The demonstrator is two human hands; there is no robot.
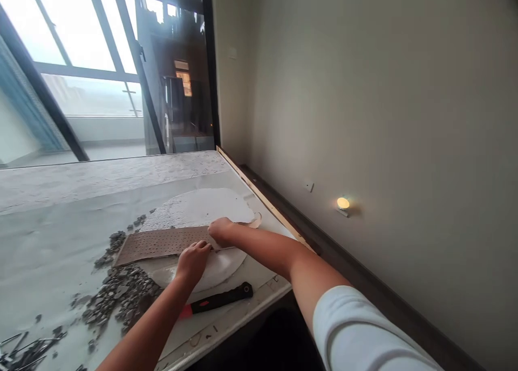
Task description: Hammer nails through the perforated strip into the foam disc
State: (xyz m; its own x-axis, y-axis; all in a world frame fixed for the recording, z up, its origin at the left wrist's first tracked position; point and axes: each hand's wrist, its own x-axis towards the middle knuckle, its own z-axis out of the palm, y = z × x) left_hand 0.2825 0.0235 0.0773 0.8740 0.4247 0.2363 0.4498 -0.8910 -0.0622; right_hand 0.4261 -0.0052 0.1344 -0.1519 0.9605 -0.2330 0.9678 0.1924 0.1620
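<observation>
A brown strip dotted with small holes [162,242] lies slanted across a white rounded sheet [202,203] on the table. My right hand [221,232] is closed at the strip's right part, its fingertips mostly hidden. Just nearer to me, my left hand [194,260] has its fingers curled over the strip's near edge. A curled end of tan material [256,220] shows beyond my right wrist. Below my hands lies a tool with a black and red handle [222,299]; my left forearm hides its other end.
Loose grey stone chips [117,295] are heaped left of the strip. Dark thin metal pieces [26,352] lie at the bottom left corner. A wooden edge strip [263,194] borders the table's right side, close to the wall, where a small lamp [343,203] glows.
</observation>
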